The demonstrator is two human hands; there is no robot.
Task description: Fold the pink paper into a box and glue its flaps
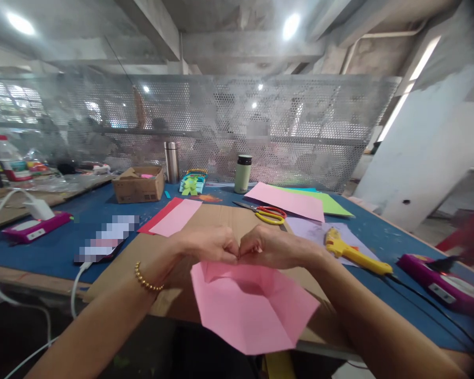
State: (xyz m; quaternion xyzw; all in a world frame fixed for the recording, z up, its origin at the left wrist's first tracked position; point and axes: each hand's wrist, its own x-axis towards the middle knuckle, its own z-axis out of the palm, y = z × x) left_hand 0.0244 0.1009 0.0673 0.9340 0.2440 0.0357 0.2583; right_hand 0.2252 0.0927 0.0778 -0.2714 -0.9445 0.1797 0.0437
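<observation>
A folded sheet of pink paper (247, 310) hangs from both hands at the front edge of the table, its creased panels spreading toward me. My left hand (215, 243) is closed on its upper edge, with a gold bead bracelet (144, 279) round the wrist. Beside it, knuckles nearly touching, my right hand (266, 246) pinches the same edge. The fingertips and the paper between them are mostly hidden. Under the hands lies a brown cardboard sheet (217, 218). Just beyond them rest scissors (266, 211) with red and yellow handles.
A yellow glue gun (355, 253) lies right on lilac paper (306, 231), near a purple power strip (438, 281). Pink sheets (286, 201) are behind. At left are a phone (106, 239), another power strip (37, 227) and a cardboard box (139, 187). A green tumbler (243, 176) and steel flask (172, 163) stand at the back.
</observation>
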